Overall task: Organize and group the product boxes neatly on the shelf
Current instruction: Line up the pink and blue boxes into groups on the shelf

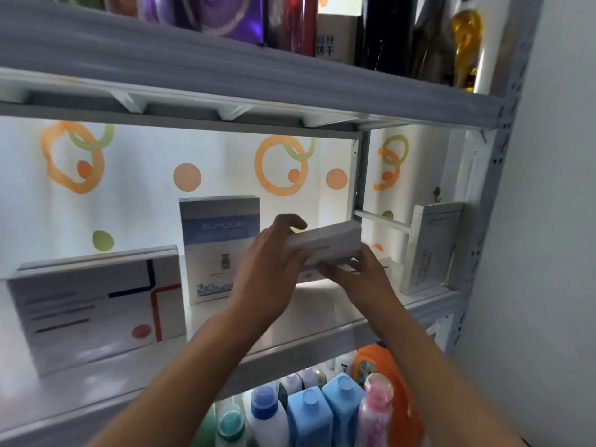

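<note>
At the bottom of the frame, below the working shelf (pixel 322 330), stand detergent bottles (pixel 325 411); they play no part and should stay undisturbed. Just above centre, both hands hold a small white box (pixel 325 245) clear of the shelf board: the left hand (pixel 274 262) curls over its left end from above, and the right hand (pixel 358 272) cups it from beneath with fingers wrapped along the lower edge. It looks like the placing step. To do it well, I would keep the box level, settle its base flat, then slide it square against a neighbour. Beyond the hands, the blue-and-white box (pixel 219 246) stands upright left of centre, the wide flat box (pixel 96 308) at lower left, and a tall white box (pixel 432 246) leans at right.
</note>
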Action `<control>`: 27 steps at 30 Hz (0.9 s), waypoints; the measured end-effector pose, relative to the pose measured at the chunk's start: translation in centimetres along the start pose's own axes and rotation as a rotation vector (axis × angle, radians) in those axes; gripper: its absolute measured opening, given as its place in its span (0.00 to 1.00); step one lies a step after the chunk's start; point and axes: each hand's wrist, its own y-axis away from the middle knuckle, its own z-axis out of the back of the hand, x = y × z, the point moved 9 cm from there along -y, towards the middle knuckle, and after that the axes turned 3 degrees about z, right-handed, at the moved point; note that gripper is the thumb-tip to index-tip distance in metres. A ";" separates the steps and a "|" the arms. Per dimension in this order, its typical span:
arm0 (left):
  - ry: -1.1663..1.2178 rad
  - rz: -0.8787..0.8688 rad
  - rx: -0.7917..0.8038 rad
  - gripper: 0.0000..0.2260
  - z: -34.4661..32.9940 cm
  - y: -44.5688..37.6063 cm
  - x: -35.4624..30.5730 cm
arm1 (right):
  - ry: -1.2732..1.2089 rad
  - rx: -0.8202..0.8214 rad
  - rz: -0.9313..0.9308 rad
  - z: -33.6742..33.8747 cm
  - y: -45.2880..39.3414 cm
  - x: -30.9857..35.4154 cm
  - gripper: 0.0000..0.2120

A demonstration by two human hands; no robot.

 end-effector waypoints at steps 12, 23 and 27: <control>0.329 0.248 0.000 0.07 5.0 -4.4 0.1 | 0.065 0.039 0.108 -1.1 0.8 6.9 0.23; -0.087 0.154 0.228 0.18 3.3 -6.5 1.0 | 0.050 0.049 0.108 -3.4 1.0 6.1 0.19; -0.173 0.063 0.281 0.18 3.0 -6.1 0.8 | 0.059 0.052 0.124 -3.4 0.8 5.9 0.19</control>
